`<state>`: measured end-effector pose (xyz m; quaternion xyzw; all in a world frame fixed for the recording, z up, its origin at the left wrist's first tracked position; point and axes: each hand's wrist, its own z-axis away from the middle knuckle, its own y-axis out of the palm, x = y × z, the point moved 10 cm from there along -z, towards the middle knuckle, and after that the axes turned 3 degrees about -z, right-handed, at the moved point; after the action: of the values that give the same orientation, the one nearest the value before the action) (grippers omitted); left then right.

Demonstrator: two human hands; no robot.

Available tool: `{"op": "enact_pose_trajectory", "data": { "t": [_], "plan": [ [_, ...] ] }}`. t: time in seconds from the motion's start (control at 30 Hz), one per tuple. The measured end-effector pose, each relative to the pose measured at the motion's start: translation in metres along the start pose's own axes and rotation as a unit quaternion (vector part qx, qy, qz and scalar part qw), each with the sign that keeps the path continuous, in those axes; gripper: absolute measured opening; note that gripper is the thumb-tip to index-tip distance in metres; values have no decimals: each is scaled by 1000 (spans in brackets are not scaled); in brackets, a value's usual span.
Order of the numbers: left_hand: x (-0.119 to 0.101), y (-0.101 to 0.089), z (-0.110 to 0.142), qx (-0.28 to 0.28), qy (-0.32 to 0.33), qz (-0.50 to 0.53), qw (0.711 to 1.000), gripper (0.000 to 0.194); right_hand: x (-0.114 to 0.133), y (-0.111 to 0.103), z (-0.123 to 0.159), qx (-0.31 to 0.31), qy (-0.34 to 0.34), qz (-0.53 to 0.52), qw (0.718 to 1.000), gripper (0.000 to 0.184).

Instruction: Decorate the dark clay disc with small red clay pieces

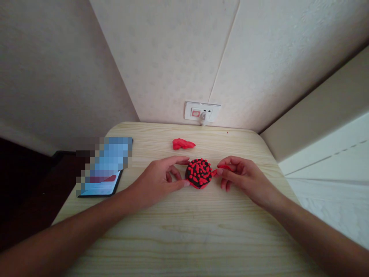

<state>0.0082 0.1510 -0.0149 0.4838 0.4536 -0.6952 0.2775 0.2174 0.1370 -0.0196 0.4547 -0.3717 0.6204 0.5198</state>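
Observation:
In the middle of the table lies a small round clay cake (199, 172), black on top with red dots and squiggles and a red base showing at its lower edge. My left hand (162, 177) holds its left side, thumb at the lower edge and index finger at the upper one. On the other side, my right hand (240, 174) pinches a strip of red clay (215, 172) between thumb and fingers. One end of that strip meets the cake's right edge; whether it sticks there I cannot tell. Behind the cake is a loose lump of red clay (183, 144).
A tablet or phone (100, 184) with a lit, partly blurred screen lies at the table's left edge. On the wall behind, a socket (202, 112) holds a plug. A tiny red crumb (227, 132) sits near the back edge of the wooden table (184, 238).

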Motion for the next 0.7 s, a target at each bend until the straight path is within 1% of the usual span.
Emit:
{"op": "enact_pose_trajectory", "data": {
  "t": [0.1,0.17,0.27,0.43,0.5,0.7],
  "plan": [
    [-2,3,-7,38,9,15,999,66,-1,-2,-1,3,4,6,1000,43],
    [-5,5,-11,66,20,29,997,76,-1,-4,-2,2,2,12,1000,42],
    [-9,7,-16,93,33,42,994,87,-1,-7,-4,0,-2,15,1000,41],
    [-12,11,-19,124,36,48,990,83,2,-12,-4,-4,-10,15,1000,35],
    [-12,13,-19,137,35,56,988,86,3,-13,-3,-2,-14,13,1000,34],
    [-12,12,-21,137,35,39,989,93,3,-16,-2,14,-15,3,1000,37]
  ]
}}
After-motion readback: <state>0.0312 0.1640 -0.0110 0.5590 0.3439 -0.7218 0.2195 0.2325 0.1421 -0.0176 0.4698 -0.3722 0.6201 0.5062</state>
